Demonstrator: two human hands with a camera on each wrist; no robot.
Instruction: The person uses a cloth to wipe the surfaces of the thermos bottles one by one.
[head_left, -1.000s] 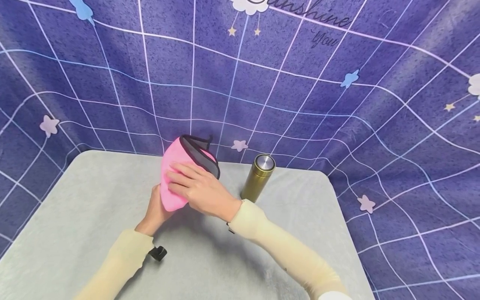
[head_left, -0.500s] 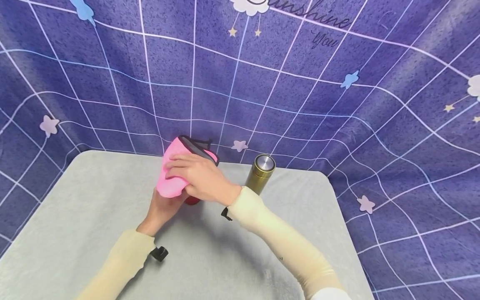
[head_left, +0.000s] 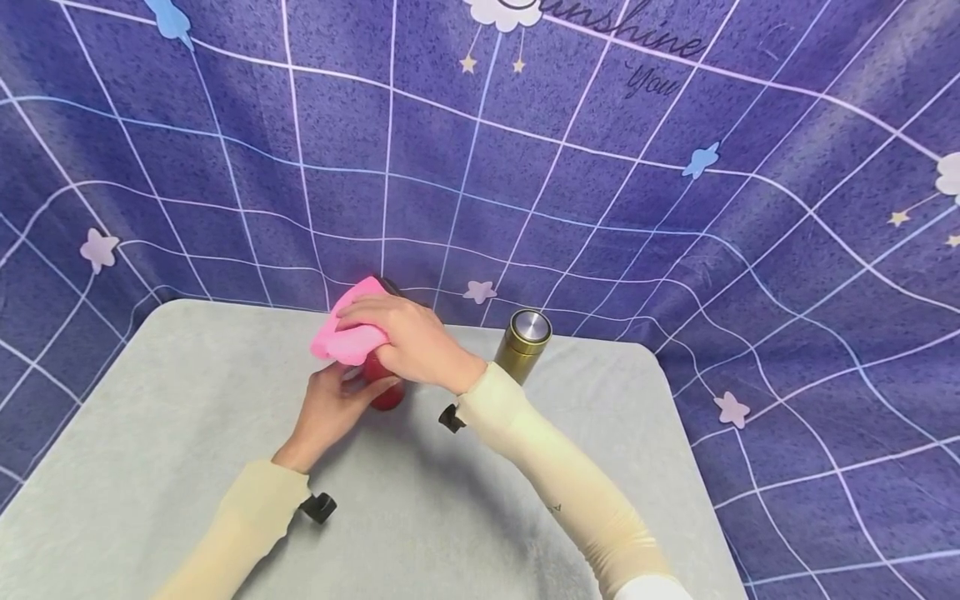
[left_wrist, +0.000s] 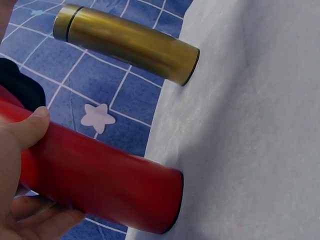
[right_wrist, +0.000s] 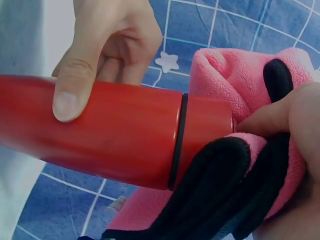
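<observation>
A red thermos bottle (head_left: pixel 387 396) with a black ring below its cap stands on the table in the head view. My left hand (head_left: pixel 328 410) grips its body, thumb on one side and fingers on the other, as the left wrist view shows. Up at the cap, my right hand (head_left: pixel 420 346) holds a pink cloth (head_left: pixel 347 340) with black edging. In the right wrist view the black-edged cloth (right_wrist: pixel 220 80) wraps partly round the cap, and the black ring and part of the cap show. The cap's top is hidden by cloth and fingers.
A gold thermos bottle (head_left: pixel 519 352) with a silver-topped lid stands upright to the right, partly behind my right sleeve. The grey-white table (head_left: pixel 420 525) ends at a blue grid-patterned curtain (head_left: pixel 420 200) at the back and sides.
The cloth has been bunched and drawn up toward the bottle's top, uncovering the red body. My left hand has come out from under the cloth and now shows on the bottle.
</observation>
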